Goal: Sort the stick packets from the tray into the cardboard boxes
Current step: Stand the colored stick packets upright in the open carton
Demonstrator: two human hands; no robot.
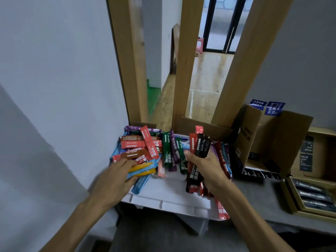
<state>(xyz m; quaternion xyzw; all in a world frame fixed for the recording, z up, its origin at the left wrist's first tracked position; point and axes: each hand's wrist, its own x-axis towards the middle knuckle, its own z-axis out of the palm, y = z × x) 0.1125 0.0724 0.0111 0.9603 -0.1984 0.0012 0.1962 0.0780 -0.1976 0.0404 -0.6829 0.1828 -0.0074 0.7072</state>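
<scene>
A white tray (174,200) holds a heap of stick packets (143,144) in red, brown, green, purple and blue. My left hand (116,177) rests on yellow and blue packets (143,168) at the tray's left side, fingers pressed on them. My right hand (209,168) is shut on a bundle of black and red packets (200,146), held upright over the tray's right part. An open cardboard box (272,135) stands to the right. Farther right, a flat box (312,195) holds black packets in rows.
A red packet (221,210) hangs over the tray's front right edge. Black packets (254,174) lie on the grey table by the open box. Another cardboard box (316,153) stands at the far right. Wooden door frames rise behind the tray.
</scene>
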